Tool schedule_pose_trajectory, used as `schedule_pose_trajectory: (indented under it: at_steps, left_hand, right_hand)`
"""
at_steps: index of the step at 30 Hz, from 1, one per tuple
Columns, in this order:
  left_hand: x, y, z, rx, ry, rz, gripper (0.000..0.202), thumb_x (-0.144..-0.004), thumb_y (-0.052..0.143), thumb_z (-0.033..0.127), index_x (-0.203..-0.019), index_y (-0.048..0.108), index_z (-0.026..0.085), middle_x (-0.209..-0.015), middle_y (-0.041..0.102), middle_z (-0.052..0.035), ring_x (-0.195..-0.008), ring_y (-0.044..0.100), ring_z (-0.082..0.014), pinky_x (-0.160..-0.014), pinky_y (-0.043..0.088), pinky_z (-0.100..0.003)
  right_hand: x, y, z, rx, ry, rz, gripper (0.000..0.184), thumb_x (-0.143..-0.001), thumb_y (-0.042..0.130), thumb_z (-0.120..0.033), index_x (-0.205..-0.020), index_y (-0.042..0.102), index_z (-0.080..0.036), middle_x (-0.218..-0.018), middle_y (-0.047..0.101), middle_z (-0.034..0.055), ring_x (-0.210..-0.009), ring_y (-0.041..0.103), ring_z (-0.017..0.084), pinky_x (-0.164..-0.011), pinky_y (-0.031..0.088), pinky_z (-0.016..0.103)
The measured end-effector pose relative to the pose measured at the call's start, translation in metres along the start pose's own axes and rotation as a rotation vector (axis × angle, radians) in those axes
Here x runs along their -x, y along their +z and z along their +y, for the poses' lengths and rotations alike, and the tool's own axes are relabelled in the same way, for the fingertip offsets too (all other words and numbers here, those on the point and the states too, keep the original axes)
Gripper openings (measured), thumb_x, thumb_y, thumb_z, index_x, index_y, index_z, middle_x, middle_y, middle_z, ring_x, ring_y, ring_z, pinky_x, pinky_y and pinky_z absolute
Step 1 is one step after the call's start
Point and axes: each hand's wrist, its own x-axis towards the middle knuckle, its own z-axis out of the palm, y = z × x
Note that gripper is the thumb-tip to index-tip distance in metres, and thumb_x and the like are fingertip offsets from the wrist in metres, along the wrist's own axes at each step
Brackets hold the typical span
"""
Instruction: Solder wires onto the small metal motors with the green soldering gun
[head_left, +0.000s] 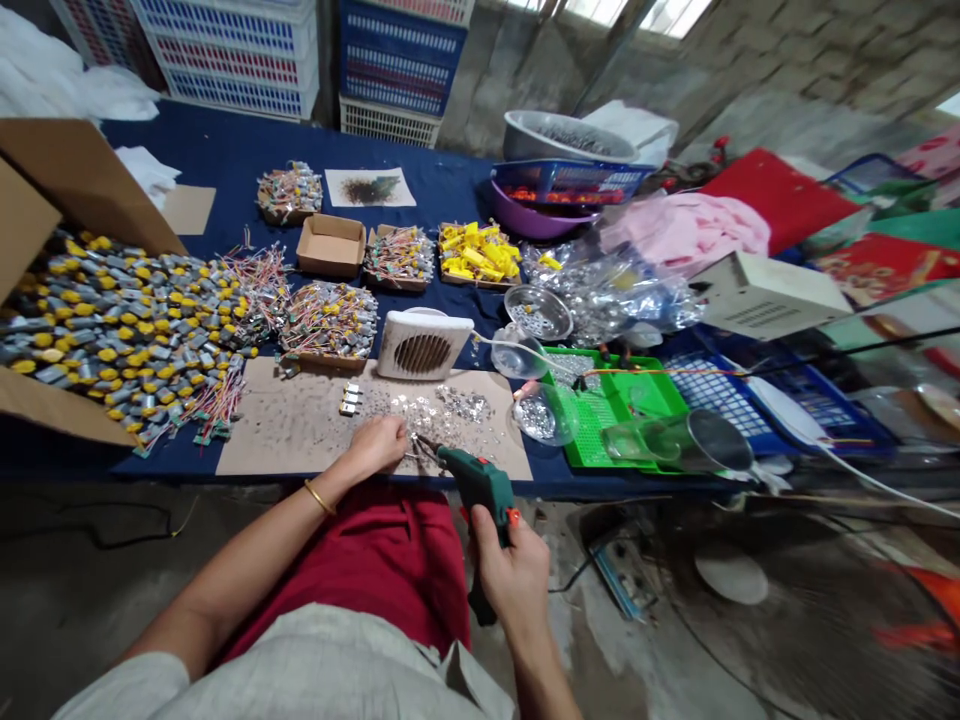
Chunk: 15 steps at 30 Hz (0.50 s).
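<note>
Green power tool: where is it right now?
In the head view, the green power tool is just below centre, gripped in the right hand, its tip beside the left hand over the cardboard sheet.

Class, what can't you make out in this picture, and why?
In the head view:
Anything the left hand may pinch beside the tip of the green tool: hidden by curled fingers.
The tool's part inside the right hand: covered by that hand.
Left side of the cardboard box: cut off by the left edge.
Single shapes among the silvery bits on the cardboard sheet: too small.
Details around the pale disc, lower right: blurred.
</note>
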Motion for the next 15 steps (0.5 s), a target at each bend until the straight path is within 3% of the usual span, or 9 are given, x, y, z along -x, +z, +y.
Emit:
schedule_pose_trajectory:
  at_steps: [8, 15]
  left_hand:
    - [0.0, 0.0, -0.001, 0.028, 0.028, 0.025, 0.014, -0.079, 0.051, 0.022, -0.077, 0.064, 0.019, -0.08, 0.07, -0.0061, -0.079, 0.063, -0.0197, -0.07, 0.044, -0.026]
    - [0.0, 0.0, 0.0, 0.034, 0.025, 0.025, 0.014, -0.079, 0.05, 0.022, -0.076, 0.063, 0.019, -0.078, 0.069, -0.0052, -0.076, 0.062, -0.0185, -0.069, 0.043, -0.026]
  right_hand:
    - [0.008, -0.006, 0.012, -0.05, 0.189, 0.034, 0.054, -0.089, 0.043, -0.061, -0.062, 0.061, -0.017, -0.054, 0.06, 0.0062, -0.052, 0.056, 0.017, -0.052, 0.041, 0.026]
    - [0.004, -0.01, 0.013, -0.087, 0.198, 0.05, 0.053, -0.087, 0.046, -0.061, -0.066, 0.065, -0.016, -0.048, 0.057, 0.0039, -0.05, 0.055, 0.017, -0.051, 0.041, 0.025]
